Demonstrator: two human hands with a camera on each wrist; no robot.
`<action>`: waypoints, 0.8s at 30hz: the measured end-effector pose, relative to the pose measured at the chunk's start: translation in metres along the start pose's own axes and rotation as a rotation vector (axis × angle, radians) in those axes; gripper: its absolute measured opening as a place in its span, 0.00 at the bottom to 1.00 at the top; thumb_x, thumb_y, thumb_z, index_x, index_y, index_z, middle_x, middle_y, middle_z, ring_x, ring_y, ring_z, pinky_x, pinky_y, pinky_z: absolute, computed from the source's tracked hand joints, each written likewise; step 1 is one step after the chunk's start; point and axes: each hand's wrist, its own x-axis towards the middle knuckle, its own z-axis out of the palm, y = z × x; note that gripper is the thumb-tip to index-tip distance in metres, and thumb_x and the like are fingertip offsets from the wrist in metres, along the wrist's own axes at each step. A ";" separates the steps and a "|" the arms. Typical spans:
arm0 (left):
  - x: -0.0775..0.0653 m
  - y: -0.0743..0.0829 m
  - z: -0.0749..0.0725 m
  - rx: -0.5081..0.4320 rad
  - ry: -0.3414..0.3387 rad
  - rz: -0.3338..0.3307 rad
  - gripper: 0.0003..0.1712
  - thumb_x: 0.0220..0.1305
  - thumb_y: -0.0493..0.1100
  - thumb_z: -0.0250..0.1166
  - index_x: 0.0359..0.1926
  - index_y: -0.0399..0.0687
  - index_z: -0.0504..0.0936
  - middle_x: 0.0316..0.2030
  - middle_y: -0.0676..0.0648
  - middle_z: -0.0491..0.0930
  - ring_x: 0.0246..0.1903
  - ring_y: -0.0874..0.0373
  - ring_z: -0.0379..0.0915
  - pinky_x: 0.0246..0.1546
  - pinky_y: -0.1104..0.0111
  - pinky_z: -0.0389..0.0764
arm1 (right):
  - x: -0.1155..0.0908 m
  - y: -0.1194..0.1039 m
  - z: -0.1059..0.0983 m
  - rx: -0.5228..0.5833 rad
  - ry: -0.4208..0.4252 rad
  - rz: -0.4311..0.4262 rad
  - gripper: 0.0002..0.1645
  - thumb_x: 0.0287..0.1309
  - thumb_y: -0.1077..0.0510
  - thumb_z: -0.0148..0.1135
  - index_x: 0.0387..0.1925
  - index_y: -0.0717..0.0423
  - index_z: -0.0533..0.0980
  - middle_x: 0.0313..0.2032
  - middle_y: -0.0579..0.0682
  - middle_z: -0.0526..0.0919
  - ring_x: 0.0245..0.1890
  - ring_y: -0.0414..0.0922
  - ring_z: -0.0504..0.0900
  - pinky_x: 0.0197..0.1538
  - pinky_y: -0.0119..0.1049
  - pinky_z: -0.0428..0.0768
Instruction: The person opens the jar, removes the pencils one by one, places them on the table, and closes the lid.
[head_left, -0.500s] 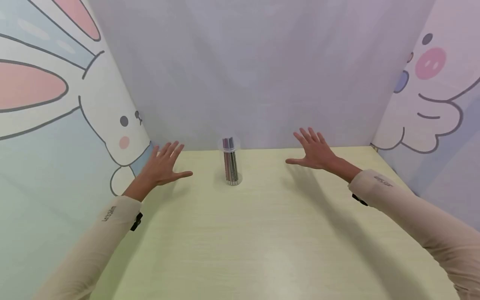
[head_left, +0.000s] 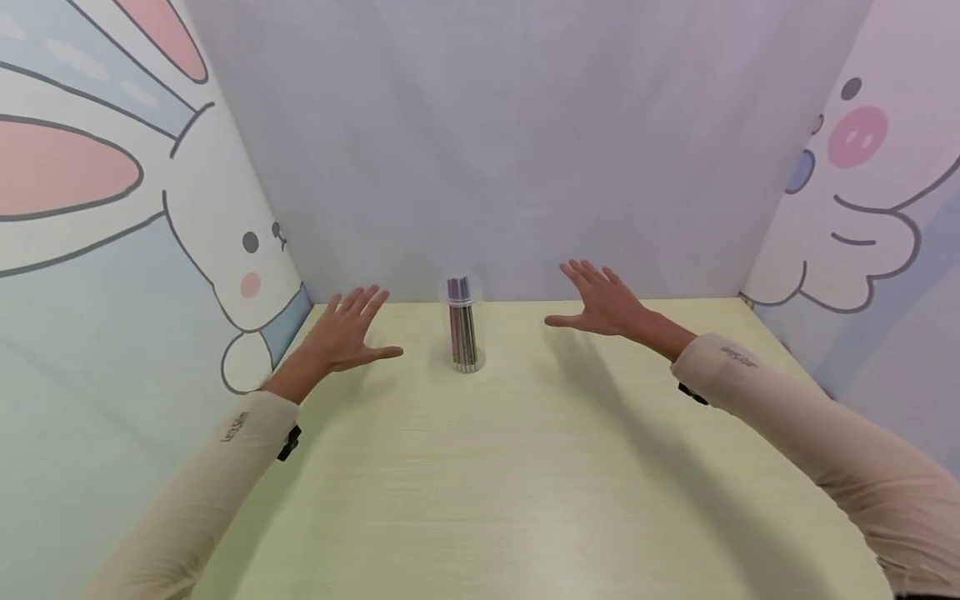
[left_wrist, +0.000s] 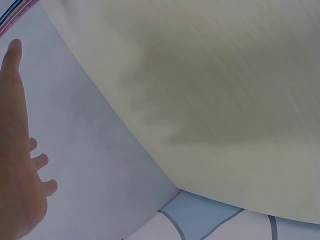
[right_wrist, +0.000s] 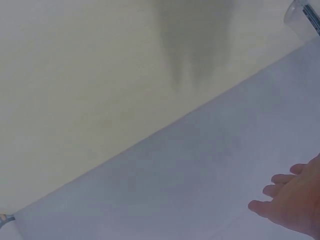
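A clear cylindrical holder (head_left: pixel 481 343) stands upright toward the back of the table, with several slim pens (head_left: pixel 462 329) in dark, purple and reddish tones inside it. To its left my left hand (head_left: pixel 341 337) hovers above the table, fingers spread and thumb pointing at the holder. My right hand (head_left: pixel 603 306) is raised on the other side, fingers straight and thumb stretched toward the holder. Neither hand touches anything. The left wrist view catches part of the pens (left_wrist: pixel 15 14) beyond the thumb; the holder's base (right_wrist: pixel 294 11) shows at the corner of the right wrist view.
The pale wood-grain table (head_left: pixel 480 467) meets a plain grey-lavender back wall (head_left: pixel 510 150). A side panel with a cartoon rabbit (head_left: pixel 217 225) rises at the left, and one with a pink-nosed cartoon animal (head_left: pixel 862 200) at the right. Both arms cast shadows on the tabletop.
Both hands have moved inward, the left one rightward and the right one leftward, closer to the pen holder. The holder stands where it was.
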 end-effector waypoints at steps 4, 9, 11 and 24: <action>0.005 0.008 0.001 -0.052 -0.001 0.007 0.67 0.58 0.81 0.62 0.84 0.48 0.47 0.81 0.38 0.48 0.79 0.36 0.44 0.77 0.37 0.42 | 0.008 -0.011 0.002 0.014 -0.010 -0.007 0.66 0.58 0.24 0.65 0.82 0.55 0.50 0.81 0.59 0.52 0.81 0.57 0.48 0.80 0.61 0.44; 0.014 0.018 0.003 -0.094 -0.006 0.019 0.68 0.57 0.81 0.63 0.84 0.48 0.47 0.81 0.38 0.50 0.79 0.37 0.47 0.78 0.38 0.44 | 0.020 -0.029 0.004 0.030 -0.032 -0.022 0.66 0.58 0.23 0.64 0.83 0.54 0.50 0.81 0.57 0.52 0.81 0.56 0.49 0.80 0.60 0.46; 0.018 0.023 0.004 -0.111 -0.010 0.017 0.68 0.57 0.81 0.63 0.84 0.48 0.47 0.81 0.39 0.50 0.79 0.38 0.47 0.78 0.39 0.45 | 0.025 -0.037 0.005 0.040 -0.036 -0.032 0.65 0.58 0.23 0.64 0.83 0.54 0.50 0.81 0.58 0.52 0.81 0.56 0.50 0.80 0.60 0.48; 0.035 0.051 0.012 -0.263 -0.017 -0.008 0.71 0.53 0.84 0.63 0.84 0.48 0.48 0.81 0.41 0.53 0.78 0.40 0.50 0.76 0.41 0.55 | 0.050 -0.085 0.010 0.102 -0.024 -0.056 0.65 0.55 0.18 0.62 0.81 0.50 0.56 0.78 0.53 0.61 0.76 0.55 0.64 0.74 0.59 0.67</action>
